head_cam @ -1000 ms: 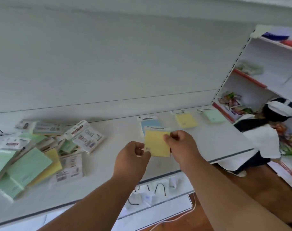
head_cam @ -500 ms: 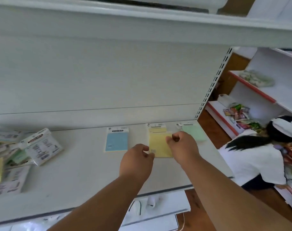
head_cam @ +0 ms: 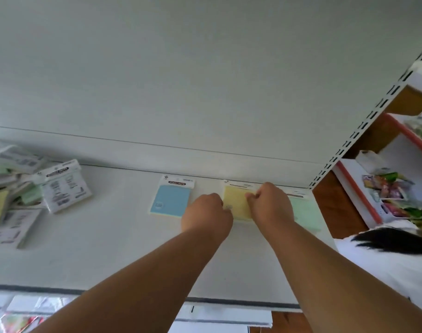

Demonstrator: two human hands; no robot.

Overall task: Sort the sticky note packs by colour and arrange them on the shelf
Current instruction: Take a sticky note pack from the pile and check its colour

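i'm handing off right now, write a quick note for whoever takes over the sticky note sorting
Left hand and right hand: both pinch the yellow pack, setting it at the back of the shelf.
Done: blue pack lies left of the yellow, green pack right of it, in a row.
Left: release the yellow pack, then sort the mixed pile at the shelf's left end.

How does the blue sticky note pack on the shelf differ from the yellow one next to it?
The blue sticky note pack lies untouched, while both hands hold the yellow sticky note pack: the left hand at its left edge, the right hand at its right. The blue pack's header card is fully visible; the yellow pack's is partly hidden by the right hand. The blue pack sits left of the yellow. Both lie flat near the back of the white shelf.
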